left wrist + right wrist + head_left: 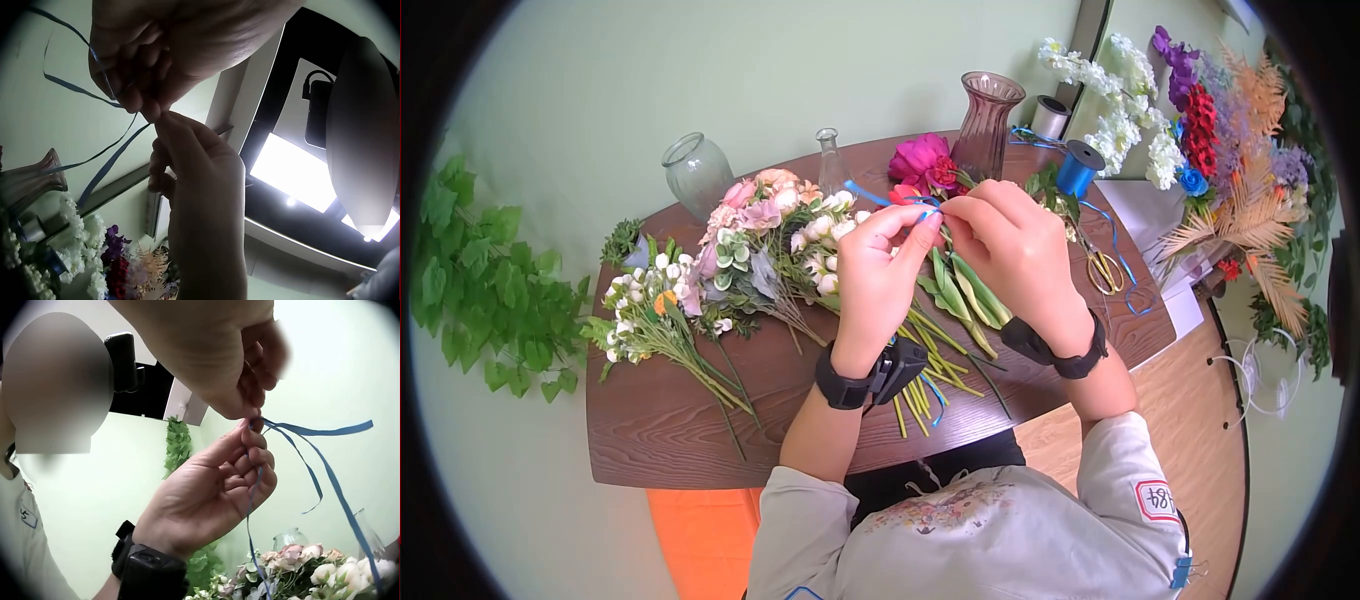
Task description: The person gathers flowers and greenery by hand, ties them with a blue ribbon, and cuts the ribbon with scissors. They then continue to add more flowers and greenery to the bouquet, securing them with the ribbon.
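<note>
My left hand (878, 270) and right hand (1018, 250) both pinch the blue ribbon (864, 194) where their fingertips meet, one loose end slanting forward-left, though which hand is nearer its middle I can't quite tell.

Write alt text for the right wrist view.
The left hand and right hand meet at the fingertips, pinching blue ribbon whose loose ends trail outward and down. Below are pink and white flowers, with glass vases behind; green leaves hang against the pale wall.
</note>
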{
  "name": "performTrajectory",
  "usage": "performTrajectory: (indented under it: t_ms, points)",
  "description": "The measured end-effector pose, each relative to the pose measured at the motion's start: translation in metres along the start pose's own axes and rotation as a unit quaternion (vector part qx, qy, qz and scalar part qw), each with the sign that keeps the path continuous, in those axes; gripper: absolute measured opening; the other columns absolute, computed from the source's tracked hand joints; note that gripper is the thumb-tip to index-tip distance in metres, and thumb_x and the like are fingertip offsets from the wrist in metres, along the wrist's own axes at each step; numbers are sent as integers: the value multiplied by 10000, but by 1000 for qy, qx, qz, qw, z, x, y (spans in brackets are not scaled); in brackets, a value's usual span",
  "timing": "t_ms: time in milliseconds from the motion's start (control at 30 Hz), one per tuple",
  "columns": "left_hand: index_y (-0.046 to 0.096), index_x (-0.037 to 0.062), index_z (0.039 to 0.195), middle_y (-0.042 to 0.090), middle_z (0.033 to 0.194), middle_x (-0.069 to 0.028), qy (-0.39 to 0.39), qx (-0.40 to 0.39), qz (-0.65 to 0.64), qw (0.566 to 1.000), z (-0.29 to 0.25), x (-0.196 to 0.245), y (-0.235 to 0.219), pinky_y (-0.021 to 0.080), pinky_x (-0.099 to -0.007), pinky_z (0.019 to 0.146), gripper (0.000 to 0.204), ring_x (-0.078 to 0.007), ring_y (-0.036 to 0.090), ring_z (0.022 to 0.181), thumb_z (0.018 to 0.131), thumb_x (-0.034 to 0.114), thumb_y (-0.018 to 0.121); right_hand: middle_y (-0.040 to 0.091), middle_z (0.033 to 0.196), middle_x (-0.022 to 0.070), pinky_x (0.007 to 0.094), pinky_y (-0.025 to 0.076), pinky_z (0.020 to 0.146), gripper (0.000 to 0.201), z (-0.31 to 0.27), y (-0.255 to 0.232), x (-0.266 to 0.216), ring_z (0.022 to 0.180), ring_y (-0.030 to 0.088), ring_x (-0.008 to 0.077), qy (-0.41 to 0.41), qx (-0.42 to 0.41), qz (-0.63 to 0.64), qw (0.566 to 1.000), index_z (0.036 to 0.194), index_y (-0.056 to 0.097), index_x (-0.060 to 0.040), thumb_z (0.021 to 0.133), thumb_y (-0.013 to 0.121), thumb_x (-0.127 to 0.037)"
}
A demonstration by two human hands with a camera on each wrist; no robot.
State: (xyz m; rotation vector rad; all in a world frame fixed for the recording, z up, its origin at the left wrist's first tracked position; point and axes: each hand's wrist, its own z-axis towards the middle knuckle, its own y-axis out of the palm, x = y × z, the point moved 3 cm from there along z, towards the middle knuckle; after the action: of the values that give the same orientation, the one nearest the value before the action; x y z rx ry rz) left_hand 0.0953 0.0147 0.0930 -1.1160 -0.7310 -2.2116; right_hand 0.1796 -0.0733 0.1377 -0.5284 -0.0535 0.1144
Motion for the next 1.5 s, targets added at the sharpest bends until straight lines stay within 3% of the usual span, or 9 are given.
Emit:
performTrajectory:
  t_ms: [100,267,533,733,933,1033,1100,1133,1500]
  points:
    - [591,-46,857,584,703,-32,22,-16,112,993,-1,2,-2,436,-181,571,114,-62,542,631,789,35,550,440,616,27,269,420,461,166,0,0,-2,582,501,162,-36,-19,-64,997,703,509,-62,575,614,-66]
    - [594,-38,848,572,676,-25,5,-32,91,995,-1,5,0,407,-180,532,111,-54,520,603,788,45,551,442,626,29,270,422,458,165,-2,0,2,573,505,167,-28,-33,-56,998,710,498,-60,585,605,-59]
    - [598,-26,843,559,649,-13,-53,-51,8,997,2,2,-4,379,-161,505,123,-34,491,576,794,80,557,517,738,60,313,434,517,151,-6,-2,9,626,534,223,150,-47,113,981,764,511,-45,635,589,-56]
    - [595,-25,837,550,636,-3,-66,-49,-54,995,3,3,-6,383,-162,514,134,-32,487,574,796,97,559,541,793,94,339,418,643,166,1,-6,1,751,508,264,77,10,148,986,818,526,-20,664,585,-38]
    - [583,-19,835,554,694,-17,-102,-66,-76,990,2,1,-4,397,-164,551,103,-40,496,611,776,64,568,525,745,90,328,416,599,160,-4,-4,8,683,508,252,72,-39,162,983,775,518,-20,638,597,5]
    - [577,-3,824,559,783,-52,8,7,6,1000,4,10,-3,418,-198,586,115,-86,524,693,716,29,602,501,707,85,321,413,569,164,-6,-1,7,648,502,241,45,-23,81,995,762,513,-20,625,596,15]
    - [573,14,809,552,833,-76,184,43,209,959,2,27,-3,432,-249,636,171,-140,535,769,648,-3,628,490,693,82,320,414,560,173,-6,-2,6,640,500,237,30,-23,59,998,765,512,-21,619,597,16]
    - [569,20,798,550,800,-86,211,36,248,945,0,32,-1,434,-294,676,195,-201,542,777,617,-14,636,480,680,79,319,415,551,181,-6,-2,5,633,497,233,15,-22,36,999,769,512,-21,613,598,17]
    - [556,15,733,535,741,-88,313,5,372,874,-3,28,7,424,-310,629,185,-236,514,711,576,-37,640,479,673,79,324,428,545,157,-6,-5,0,637,508,232,59,-65,73,994,732,489,-26,623,601,-13]
